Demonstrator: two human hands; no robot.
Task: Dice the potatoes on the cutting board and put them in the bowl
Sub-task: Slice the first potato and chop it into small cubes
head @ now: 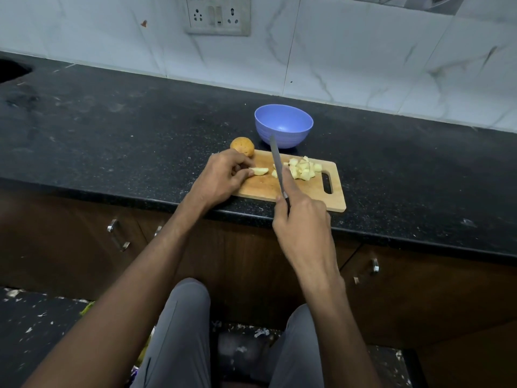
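1. Knife (277,163) work is the step in hand: the handle is gripped by the curled fingers of the right hand (300,219) at the near edge of the cutting board (335,203), and the blade is held raised, pointing away over the board.
2. Just ahead of the left fingertips, a potato wedge (259,171) is pinned to the board by the left hand (221,177), whose fingers are curled narrowly onto its near end.
3. A clean cut is best made if the blade is brought down beyond those fingertips, which should be kept tucked back.
4. Right of the blade, the diced pieces (303,169) are heaped; even size should be matched.
5. Beyond the left knuckles, a whole potato (242,146) is left uncut.
6. Farthest off, the bowl (283,126) appears to hold nothing yet.
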